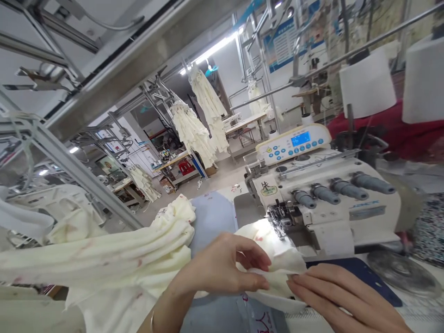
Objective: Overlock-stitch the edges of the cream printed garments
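Cream fabric (104, 259) trails from the left across the table to the lit needle area of the white sewing machine (326, 203). Your left hand (218, 268) pinches its edge; your right hand (343, 296) presses it, fingers flat.

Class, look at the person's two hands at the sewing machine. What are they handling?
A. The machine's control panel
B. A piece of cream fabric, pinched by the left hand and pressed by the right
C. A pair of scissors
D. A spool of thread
B: the left hand pinches the cream fabric and the right hand lies flat on it, just before the sewing machine.
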Demonstrator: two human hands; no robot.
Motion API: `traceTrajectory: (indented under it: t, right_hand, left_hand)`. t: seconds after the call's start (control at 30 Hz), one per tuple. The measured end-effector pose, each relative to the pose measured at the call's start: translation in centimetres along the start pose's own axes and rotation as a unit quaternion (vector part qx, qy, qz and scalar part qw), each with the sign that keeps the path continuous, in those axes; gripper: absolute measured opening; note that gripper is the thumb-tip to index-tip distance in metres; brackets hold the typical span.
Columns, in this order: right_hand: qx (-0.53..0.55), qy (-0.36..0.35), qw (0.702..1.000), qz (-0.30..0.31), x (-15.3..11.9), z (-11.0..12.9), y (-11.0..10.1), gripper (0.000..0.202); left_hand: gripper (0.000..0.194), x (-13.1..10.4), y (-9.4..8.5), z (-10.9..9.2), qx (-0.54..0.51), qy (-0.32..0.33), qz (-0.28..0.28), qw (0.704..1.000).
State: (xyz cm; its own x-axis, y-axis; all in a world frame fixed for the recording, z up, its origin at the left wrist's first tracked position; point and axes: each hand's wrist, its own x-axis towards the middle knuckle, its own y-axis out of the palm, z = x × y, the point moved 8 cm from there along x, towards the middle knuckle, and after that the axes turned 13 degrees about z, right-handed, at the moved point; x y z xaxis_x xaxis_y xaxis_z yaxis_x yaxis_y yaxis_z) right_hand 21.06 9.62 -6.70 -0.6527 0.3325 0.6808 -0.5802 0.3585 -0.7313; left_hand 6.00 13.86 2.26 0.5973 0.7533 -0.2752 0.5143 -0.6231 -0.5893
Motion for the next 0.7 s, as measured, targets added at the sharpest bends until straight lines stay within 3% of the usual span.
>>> traceTrajectory:
  t: [0.07,0.13,0.27,0.33,0.5,0.63,0.7]
  right_hand:
    - [0.06,0.051,0.997,-0.016,-0.3,-1.3,1.0,0.04]
    - [0.085,0.082,0.992,-0.045,-0.4,-2.2,1.7,0.041]
    - [0.081,0.09,0.992,-0.043,-0.8,-2.9,2.5,0.039]
    - [0.081,0.09,0.992,-0.023,-1.0,-3.1,2.6,0.039]
    - [0.078,0.063,0.995,-0.013,-1.4,-3.4,2.6,0.043]
    - [0.042,0.022,0.999,0.007,-1.2,-3.8,3.0,0.042]
    - [0.006,-0.033,0.999,0.017,-0.8,-3.3,2.9,0.04]
  left_hand:
    - [0.01,0.2,-1.4,-0.5,0.106,-0.014,-0.075,0.991]
    - [0.012,1.7,-2.0,-0.7,0.182,0.003,-0.122,0.976]
    - [0.013,6.0,-1.6,1.7,0.167,-0.007,-0.097,0.981]
    - [0.013,7.0,-1.6,2.7,0.173,-0.032,-0.107,0.979]
    - [0.014,6.7,-1.4,2.6,0.241,-0.072,-0.132,0.959]
    - [0.01,6.7,-1.3,2.6,0.232,-0.079,-0.14,0.959]
    - [0.008,6.9,-1.4,2.8,0.202,-0.076,-0.153,0.964]
